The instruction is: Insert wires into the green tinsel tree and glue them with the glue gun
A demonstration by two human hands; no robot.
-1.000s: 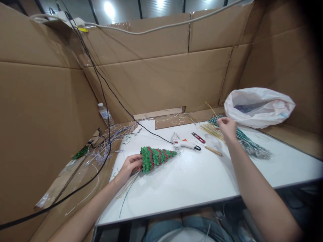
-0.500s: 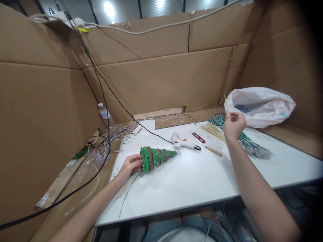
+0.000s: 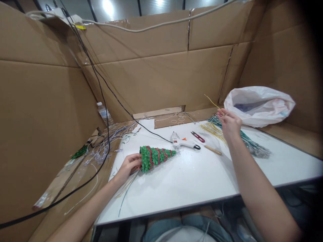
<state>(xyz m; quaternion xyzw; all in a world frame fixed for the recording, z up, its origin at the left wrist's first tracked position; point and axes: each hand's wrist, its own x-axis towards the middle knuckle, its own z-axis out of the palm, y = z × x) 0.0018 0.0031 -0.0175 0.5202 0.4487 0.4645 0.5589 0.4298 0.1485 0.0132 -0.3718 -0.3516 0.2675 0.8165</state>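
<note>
A green beaded tree (image 3: 156,158) with red garland lies on its side on the white table (image 3: 176,188), its tip pointing right. My left hand (image 3: 131,165) is closed on the wide base of the tree, and thin wires trail out below the fingers. On the right, my right hand (image 3: 230,123) pinches a thin yellow wire (image 3: 211,101) that sticks up to the left. Beneath that hand are a bundle of yellow wires (image 3: 214,130) and a bundle of green wires (image 3: 248,143) with clear, frosted ends.
A white glue gun (image 3: 185,144), red snips (image 3: 198,136) and a wooden-handled tool (image 3: 213,150) lie mid-table. An open white bag (image 3: 259,116) is at right. Tangled wires (image 3: 103,148) and a bottle (image 3: 103,111) are at left; a black cable (image 3: 118,101) crosses the view.
My right hand has shifted slightly left from the bag's edge, and the yellow wire now shows at greater length, leaning left. My left hand and the tree have stayed in place.
</note>
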